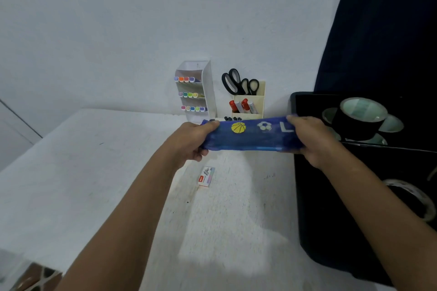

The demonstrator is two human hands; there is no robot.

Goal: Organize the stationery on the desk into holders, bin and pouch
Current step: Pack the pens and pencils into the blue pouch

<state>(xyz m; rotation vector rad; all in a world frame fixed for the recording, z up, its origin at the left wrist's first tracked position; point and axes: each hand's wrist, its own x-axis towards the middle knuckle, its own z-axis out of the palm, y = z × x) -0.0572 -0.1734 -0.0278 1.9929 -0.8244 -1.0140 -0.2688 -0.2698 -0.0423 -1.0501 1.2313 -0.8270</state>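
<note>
Head view: our left hand [192, 142] and right hand [312, 137] grip the pouch [248, 136] with curled fingers, hiding the holders' [248, 101] base; staples box [206, 176] below, bin [307, 172] right.

Blue pouch [250, 136] horizontal above desk, gripped at both ends; staples box [206, 177] flat below.

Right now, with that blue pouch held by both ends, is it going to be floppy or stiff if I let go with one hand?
Probably floppy: the blue pouch looks like soft fabric. The left hand and right hand grip its ends, and it bunches there. Likely light, and unlikely to roll or break if dropped.
</note>
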